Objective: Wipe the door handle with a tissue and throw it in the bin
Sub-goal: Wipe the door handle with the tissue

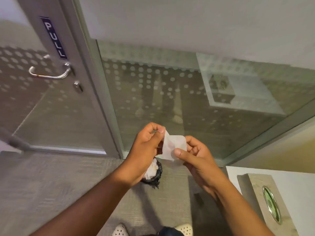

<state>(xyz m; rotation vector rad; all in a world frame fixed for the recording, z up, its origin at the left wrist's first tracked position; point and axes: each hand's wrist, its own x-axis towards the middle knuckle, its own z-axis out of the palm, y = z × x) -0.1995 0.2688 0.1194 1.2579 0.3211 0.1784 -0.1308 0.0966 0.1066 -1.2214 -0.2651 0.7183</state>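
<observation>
Tissue [173,145] — between both hands' fingers [179,153]

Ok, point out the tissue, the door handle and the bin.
tissue [173,145], head view, middle of the sheet stretched between both hands.
door handle [49,74], head view, on the curved metal lever bar.
bin [156,176], head view, black liner at its rim, beneath the left hand.

At the upper left of your view, a dark sign [54,37] reads PULL, with a round lock [77,86] below. Frosted-dot glass panel [170,92] fills the centre. A tissue box [271,200] sits lower right. Perforated white shoes [185,229] show at bottom centre.
</observation>
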